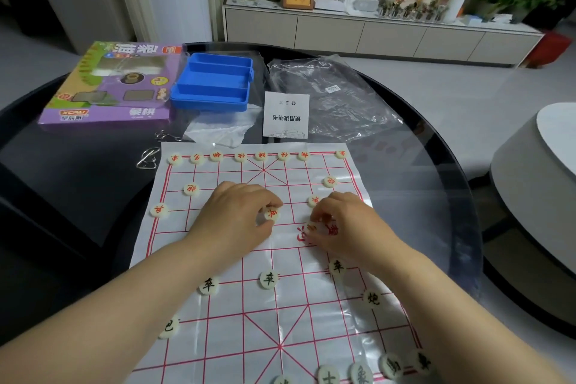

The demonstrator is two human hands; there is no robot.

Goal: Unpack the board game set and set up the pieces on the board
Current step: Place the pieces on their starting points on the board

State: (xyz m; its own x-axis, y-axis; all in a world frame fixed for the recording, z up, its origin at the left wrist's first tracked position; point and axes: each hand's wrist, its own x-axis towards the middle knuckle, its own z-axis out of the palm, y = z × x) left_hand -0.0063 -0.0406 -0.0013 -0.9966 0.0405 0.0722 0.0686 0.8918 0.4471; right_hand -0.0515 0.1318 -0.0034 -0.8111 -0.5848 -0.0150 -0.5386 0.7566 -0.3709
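Note:
A white plastic sheet board (237, 309) with a red grid lies on the dark round table. Cream round pieces with red characters line its far edge, among them one at the far left corner (174, 159); black-lettered pieces, such as one in the near half (268, 279), stand closer to me. My left hand (237, 218) pinches a red-lettered piece (271, 214) over the board's middle. My right hand (339, 221) has its fingertips on another red-lettered piece (311, 229) beside the river text. One red piece (314, 200) sits just beyond my right hand.
A purple game box (109, 87), a blue plastic tray (215, 81), a white instruction leaflet (286, 114) and a crumpled clear bag (336, 97) lie beyond the board. Two metal clips (148, 157) rest at its far left corner. A grey stool (536, 178) stands to the right.

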